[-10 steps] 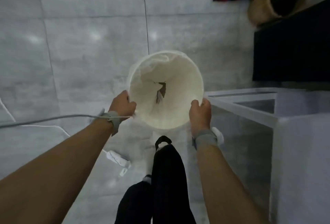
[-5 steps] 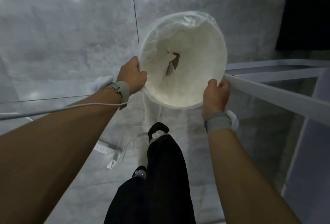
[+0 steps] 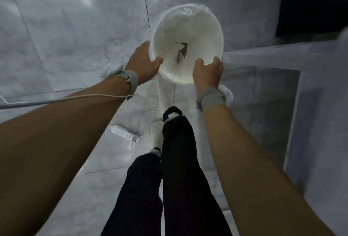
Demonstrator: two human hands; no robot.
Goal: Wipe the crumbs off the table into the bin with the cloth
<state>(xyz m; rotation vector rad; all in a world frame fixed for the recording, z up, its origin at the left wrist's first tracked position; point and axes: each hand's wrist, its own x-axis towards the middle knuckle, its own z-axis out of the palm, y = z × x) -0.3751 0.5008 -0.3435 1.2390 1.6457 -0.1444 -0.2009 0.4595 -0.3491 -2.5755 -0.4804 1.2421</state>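
Both hands grip a round white bin (image 3: pixel 205 34) held up off the tiled floor (image 3: pixel 66 28), its open mouth facing the camera. The left hand (image 3: pixel 144 64) is closed on the near left of the rim, thumb hooked inside and fingers hidden behind the wall. The right hand (image 3: pixel 206 72) is closed on the near right of the rim, fingers curled over the edge. A thin clear liner (image 3: pixel 188 10) is folded over the far rim. Deep inside lies a dark scrap (image 3: pixel 181 52), too small to identify. The bin's right side is just beside, perhaps touching, the pale edge of a glass-topped table (image 3: pixel 263 57), most of which runs out of view to the right. Grey bands circle both wrists, and a white cable (image 3: pixel 66 99) crosses the left forearm. No cloth can be made out. Dark-trousered legs (image 3: pixel 178 169) hide the floor below, beside a white power strip (image 3: pixel 120 131).
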